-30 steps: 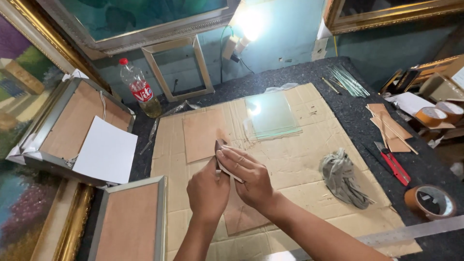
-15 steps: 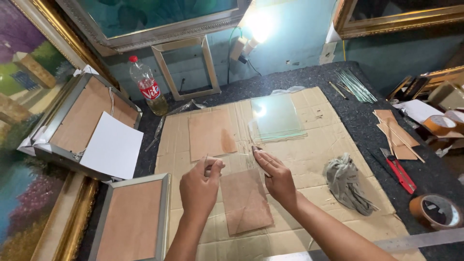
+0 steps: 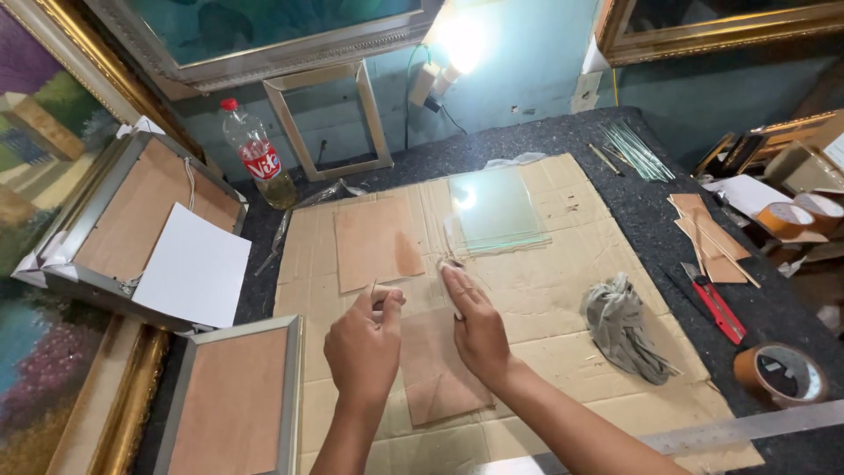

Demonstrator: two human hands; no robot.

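My left hand point(image 3: 365, 339) hovers over the cardboard sheet point(image 3: 563, 264) with thumb and fingers pinched on a small pale piece that is too small to identify. My right hand point(image 3: 475, 325) is beside it, fingers stretched forward, pinching a thin translucent strip point(image 3: 448, 251) that rises from its fingertips. Below both hands lies a brown backing board point(image 3: 440, 378). A second brown board point(image 3: 378, 242) lies just beyond the left hand. A clear glass pane point(image 3: 497, 211) rests farther back on the cardboard.
A grey rag point(image 3: 624, 325), a red utility knife point(image 3: 716, 303), a tape roll point(image 3: 782, 374) and a metal ruler point(image 3: 730, 431) lie to the right. Framed backs point(image 3: 132, 220), point(image 3: 233, 396) and white paper point(image 3: 193, 273) sit left. A bottle point(image 3: 255, 163) and empty frame point(image 3: 330, 119) stand behind.
My hands were together over the brown board a second ago and have since drawn apart. The brown board now lies flat beneath them.
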